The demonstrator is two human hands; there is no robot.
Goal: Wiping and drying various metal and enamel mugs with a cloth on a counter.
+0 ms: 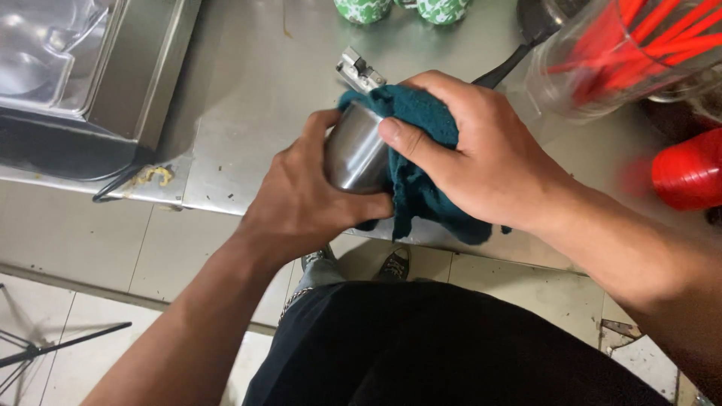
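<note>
Head view: my left hand (301, 199) grips the steel cup (353, 154) while my right hand (481, 162) clenches the teal cloth (417, 184) around it, past the steel counter's (248, 98) front edge, so a slip could drop it to the floor.

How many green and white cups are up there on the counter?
2 in view. One green and white cup sits at the top edge of the steel counter, the other just to its right. Both are cut off by the frame, so more may be hidden.
</note>
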